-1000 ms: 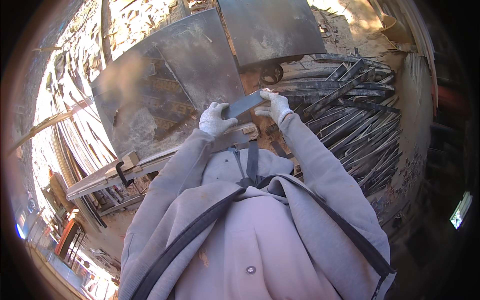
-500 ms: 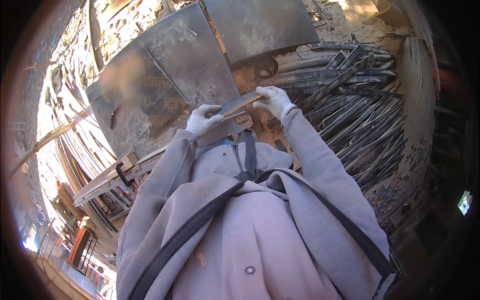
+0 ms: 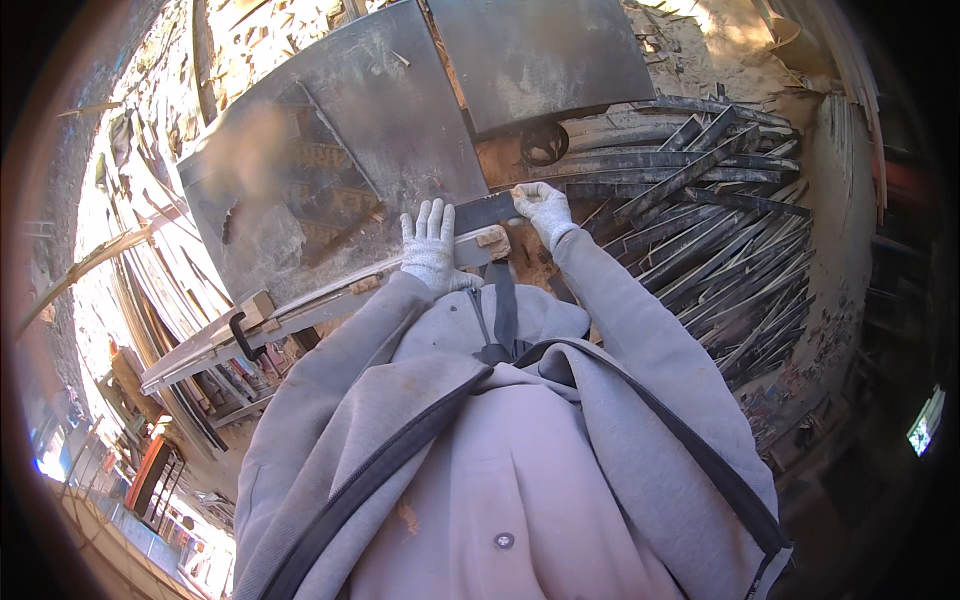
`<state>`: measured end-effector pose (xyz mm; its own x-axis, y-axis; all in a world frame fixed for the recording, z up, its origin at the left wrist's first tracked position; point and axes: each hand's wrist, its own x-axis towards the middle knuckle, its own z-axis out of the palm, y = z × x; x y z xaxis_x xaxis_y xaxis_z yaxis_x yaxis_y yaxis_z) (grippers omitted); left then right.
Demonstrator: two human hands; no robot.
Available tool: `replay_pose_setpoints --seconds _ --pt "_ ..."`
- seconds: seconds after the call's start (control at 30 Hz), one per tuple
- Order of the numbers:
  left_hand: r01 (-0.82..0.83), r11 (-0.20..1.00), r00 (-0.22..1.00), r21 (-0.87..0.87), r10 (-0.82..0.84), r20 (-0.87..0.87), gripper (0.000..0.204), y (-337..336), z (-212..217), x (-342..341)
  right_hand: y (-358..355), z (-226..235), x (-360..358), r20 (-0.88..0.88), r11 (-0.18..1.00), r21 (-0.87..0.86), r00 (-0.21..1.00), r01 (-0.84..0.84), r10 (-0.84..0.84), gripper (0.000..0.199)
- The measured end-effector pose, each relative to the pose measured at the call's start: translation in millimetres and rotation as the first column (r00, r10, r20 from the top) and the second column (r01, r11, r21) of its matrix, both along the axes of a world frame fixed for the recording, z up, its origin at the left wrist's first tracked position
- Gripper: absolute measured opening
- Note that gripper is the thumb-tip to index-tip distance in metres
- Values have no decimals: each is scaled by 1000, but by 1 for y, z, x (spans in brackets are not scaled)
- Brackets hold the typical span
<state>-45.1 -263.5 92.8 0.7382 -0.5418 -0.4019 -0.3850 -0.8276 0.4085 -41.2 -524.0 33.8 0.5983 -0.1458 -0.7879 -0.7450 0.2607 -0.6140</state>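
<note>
A short, dark strip of board (image 3: 484, 212) lies flat near the corner of a dark work table (image 3: 400, 110). My right hand (image 3: 544, 214), in a pale knit glove, closes its fingers on the strip's right end. Beside the other end my left hand (image 3: 430, 250), gloved alike, rests with fingers stretched out and apart. Its palm lies over a straight rail (image 3: 330, 300) along the table's near edge; whether its fingertips touch the strip I cannot tell. A small wood block (image 3: 493, 240) sits at the rail's right end, between my hands.
A black clamp (image 3: 243, 338) and a wood block (image 3: 257, 308) are at the rail's left end. A second dark tabletop (image 3: 545, 60) and a black handwheel (image 3: 545, 143) lie beyond. Dark-faced wood strips (image 3: 690, 240) are heaped at right, pale strips (image 3: 165, 230) at left.
The strip has gone from tilted in both hands to flat on the table. My left hand has let go and spread flat; my right still grips its end.
</note>
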Motion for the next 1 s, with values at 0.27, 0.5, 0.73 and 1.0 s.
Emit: replay_pose_setpoints --seconds 0.27,0.5,0.73,1.0 --pt "-40 997 990 -72 49 129 112 -3 -9 -6 1 -12 -9 23 987 -145 997 -68 72 20" --pt "-92 994 989 -51 97 110 111 -6 -6 -8 -13 14 -44 -26 966 -255 998 42 -51 36" --pt "-76 997 985 2 75 154 108 -3 14 18 -48 12 -190 -60 937 -350 998 -22 1 34" --pt "-111 993 969 41 99 226 109 7 9 57 -35 1 -356 -34 936 -340 994 88 -106 29"
